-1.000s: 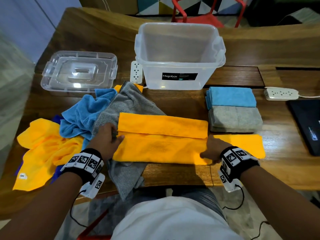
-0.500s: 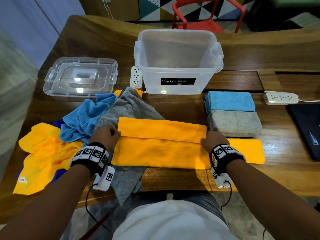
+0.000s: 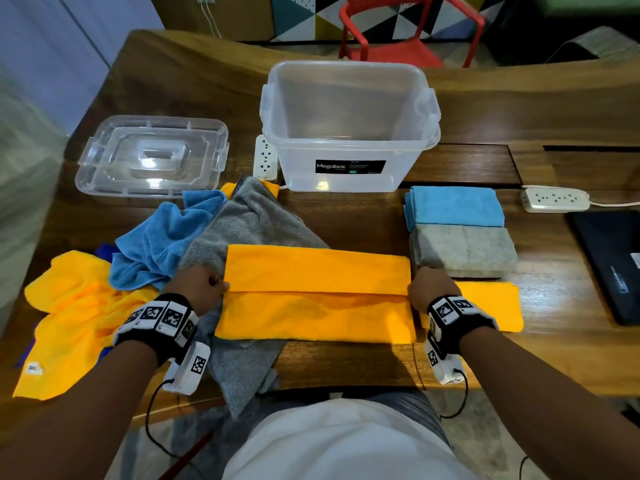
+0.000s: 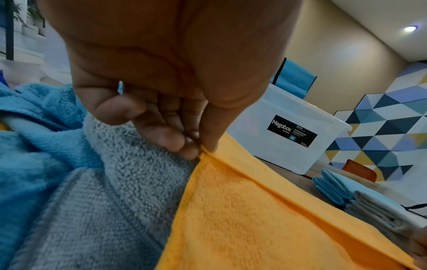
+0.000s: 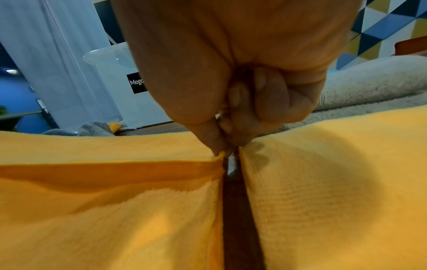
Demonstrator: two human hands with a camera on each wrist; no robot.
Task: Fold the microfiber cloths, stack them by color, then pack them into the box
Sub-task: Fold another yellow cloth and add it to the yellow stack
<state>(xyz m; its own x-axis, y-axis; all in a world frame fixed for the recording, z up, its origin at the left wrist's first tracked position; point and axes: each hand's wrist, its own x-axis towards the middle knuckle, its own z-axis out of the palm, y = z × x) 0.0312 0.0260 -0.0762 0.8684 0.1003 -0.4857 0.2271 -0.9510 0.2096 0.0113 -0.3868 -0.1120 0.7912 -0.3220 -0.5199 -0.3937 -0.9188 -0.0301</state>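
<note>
Wooden table (image 3: 346, 220) carries a half-folded orange cloth (image 3: 315, 292) before the clear box (image 3: 349, 133). Both forearms reach forward; the left hand (image 3: 195, 287) and right hand (image 3: 431, 289) each pinch a folded-edge corner (thumb against fingertips (image 4: 184, 148)).

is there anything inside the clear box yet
No, the head view shows the clear box with a bare interior, while the folded blue stack and grey stack sit on the table beside it.

Wrist bands (image 3: 157, 317), pair: black, with white square-code tags. White camera block (image 3: 188, 368) under each, black cable (image 3: 152, 420) trailing. White shirt (image 3: 343, 445).
</note>
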